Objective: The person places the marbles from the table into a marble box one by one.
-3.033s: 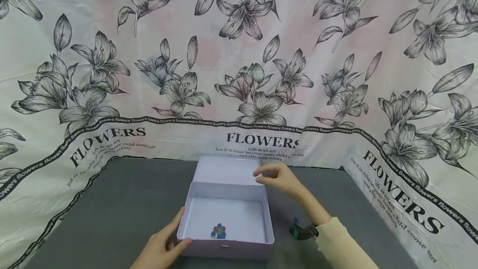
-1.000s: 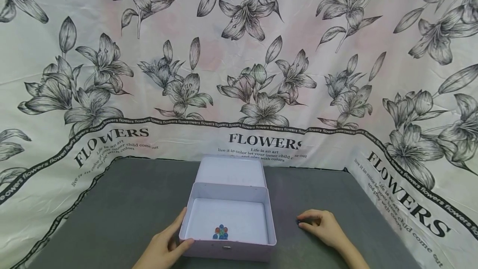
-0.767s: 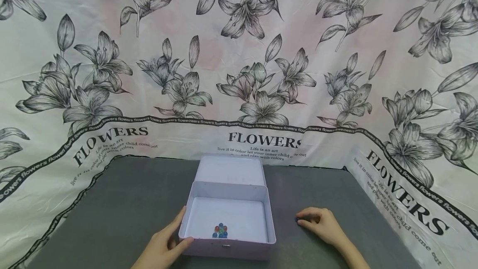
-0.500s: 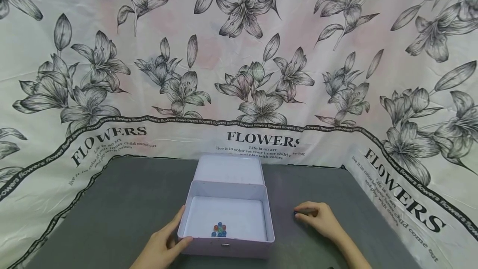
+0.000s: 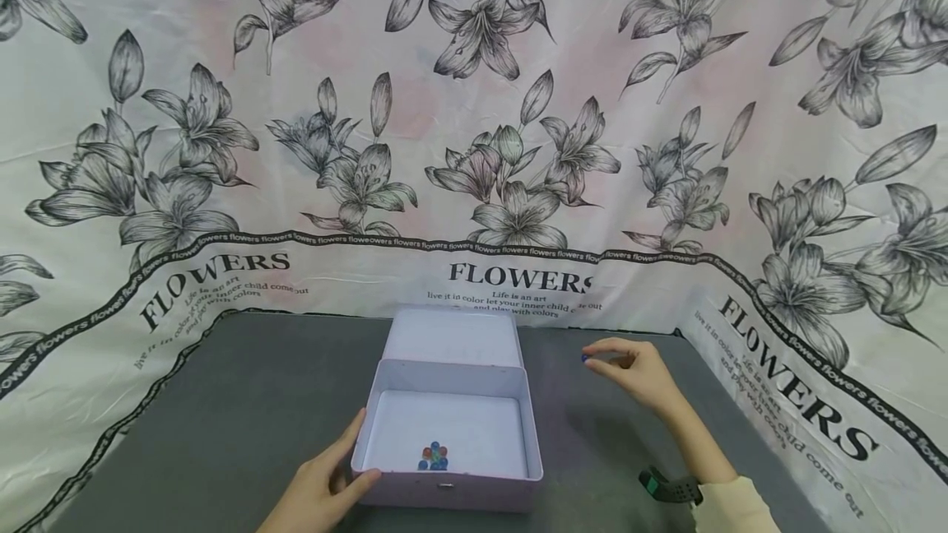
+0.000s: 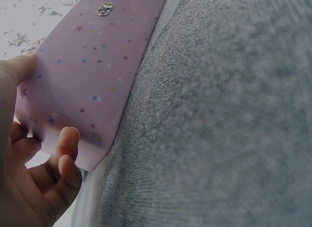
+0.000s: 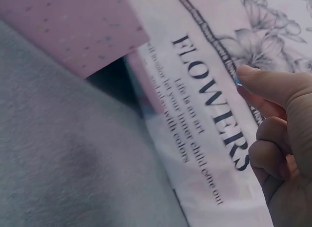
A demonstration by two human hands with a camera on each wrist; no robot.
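A pale purple box (image 5: pixel 444 493) with its lid (image 5: pixel 453 336) tipped back stands on the grey table, white inside. Several small red, blue and green marbles (image 5: pixel 434 458) lie clustered near its front wall. My left hand (image 5: pixel 318 479) grips the front left corner, thumb at the front rim and a finger along the side. In the left wrist view, two fingertips (image 6: pixel 69 139) of that hand curl beside the star-printed wall. Right of the box, my right hand (image 5: pixel 637 368) pinches a blue marble (image 5: pixel 585 358) between thumb and finger, raised above the table.
A dark band with a green patch (image 5: pixel 666 487) is on the right wrist. The grey tabletop (image 5: pixel 259 401) reaches back to a white cloth (image 5: pixel 355 278) printed with flowers and lettering, which hangs behind and along both sides.
My right hand has come from over the box down to the table at the right, taken hold of the blue marble there and lifted it. The left hand stays at the box corner.
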